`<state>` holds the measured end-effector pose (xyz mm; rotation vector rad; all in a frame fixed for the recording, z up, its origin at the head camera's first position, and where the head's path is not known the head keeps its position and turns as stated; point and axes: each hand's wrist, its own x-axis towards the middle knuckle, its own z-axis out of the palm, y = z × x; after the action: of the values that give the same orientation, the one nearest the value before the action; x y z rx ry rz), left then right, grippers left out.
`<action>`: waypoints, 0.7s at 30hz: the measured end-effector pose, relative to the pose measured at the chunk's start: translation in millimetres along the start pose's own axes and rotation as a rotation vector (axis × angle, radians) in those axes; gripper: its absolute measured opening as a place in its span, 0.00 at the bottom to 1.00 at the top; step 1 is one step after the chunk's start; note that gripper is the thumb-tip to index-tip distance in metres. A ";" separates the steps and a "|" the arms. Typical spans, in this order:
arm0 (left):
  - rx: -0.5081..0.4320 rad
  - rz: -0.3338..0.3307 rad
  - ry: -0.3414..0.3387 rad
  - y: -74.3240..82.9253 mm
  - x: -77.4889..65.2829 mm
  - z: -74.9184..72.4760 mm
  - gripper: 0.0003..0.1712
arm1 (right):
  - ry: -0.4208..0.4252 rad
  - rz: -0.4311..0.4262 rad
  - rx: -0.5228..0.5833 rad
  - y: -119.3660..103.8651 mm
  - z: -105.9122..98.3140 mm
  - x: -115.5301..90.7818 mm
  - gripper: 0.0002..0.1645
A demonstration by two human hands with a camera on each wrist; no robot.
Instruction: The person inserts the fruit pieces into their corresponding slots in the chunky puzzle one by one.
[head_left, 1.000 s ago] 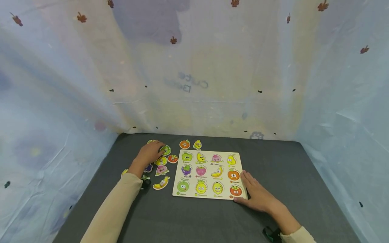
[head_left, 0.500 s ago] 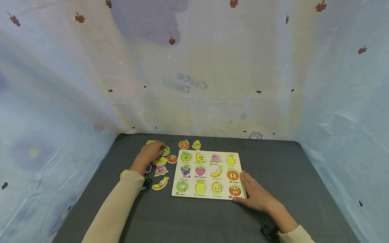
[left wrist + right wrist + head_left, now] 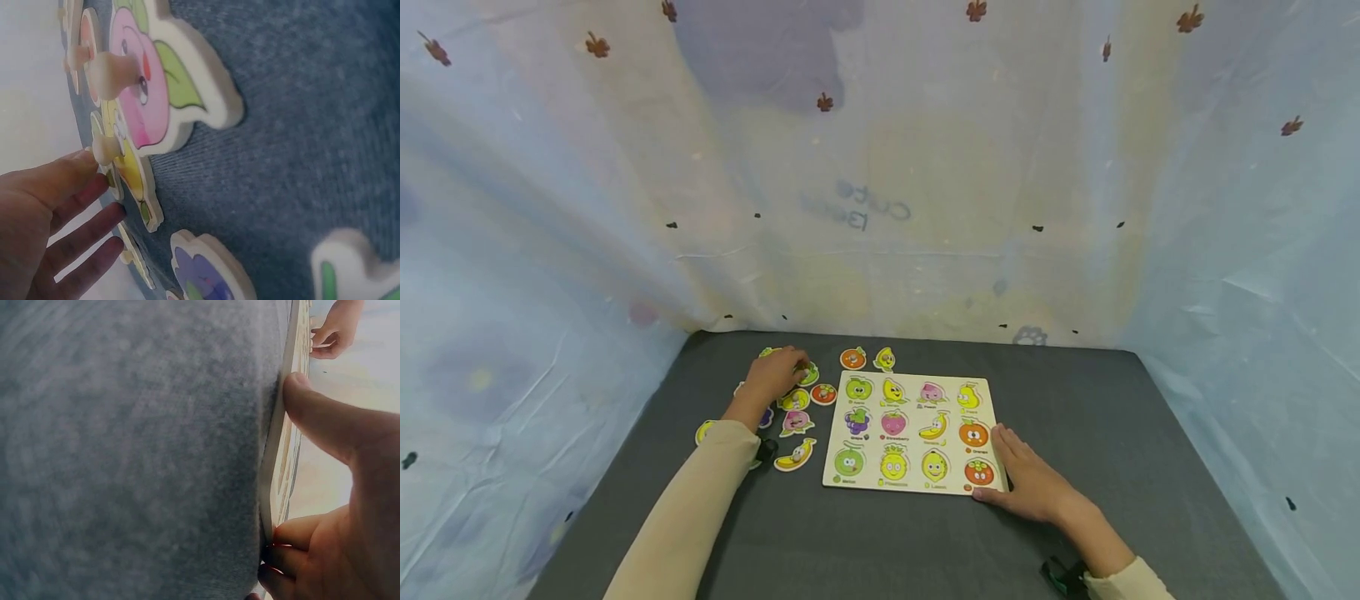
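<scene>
In the head view my left hand (image 3: 775,375) is over the loose fruit puzzle pieces left of the board. Its thumb and forefinger pinch the knob of a round green fruit piece (image 3: 809,375), mostly behind the fingers. The left wrist view shows a yellow piece (image 3: 132,178) and a pink peach piece (image 3: 147,115) near that hand, each with a wooden knob. My right hand (image 3: 1033,483) rests on the lower right corner of the fruit puzzle board (image 3: 913,492), thumb at the near edge, straight fingers along the right edge.
An orange piece (image 3: 853,359) and a yellow-green piece (image 3: 884,360) lie behind the board. A tomato piece (image 3: 823,394), banana piece (image 3: 795,455) and purple grape piece (image 3: 203,275) lie to its left. Patterned curtains (image 3: 925,167) surround the grey cloth-covered table (image 3: 880,550).
My left fingers have drawn in slightly at the green piece, with little other movement. My right hand stays at the board's corner. The head view has shifted slightly.
</scene>
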<state>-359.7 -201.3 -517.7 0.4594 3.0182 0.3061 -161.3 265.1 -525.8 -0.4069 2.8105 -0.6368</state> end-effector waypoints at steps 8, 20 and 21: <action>-0.003 -0.009 0.026 3.1 -1.5 2.5 0.10 | -0.003 0.009 0.017 -0.2 0.2 -0.2 0.73; 0.004 -0.028 0.042 5.6 -1.6 2.9 0.10 | -0.001 -0.003 0.013 0.0 -0.2 -2.1 0.73; 0.003 -0.028 0.045 5.8 -1.7 2.7 0.10 | 0.000 -0.005 0.013 0.1 -0.3 -2.1 0.73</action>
<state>-356.1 -196.0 -519.2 0.4159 3.0665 0.3150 -159.4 265.9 -525.2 -0.4121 2.8041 -0.6560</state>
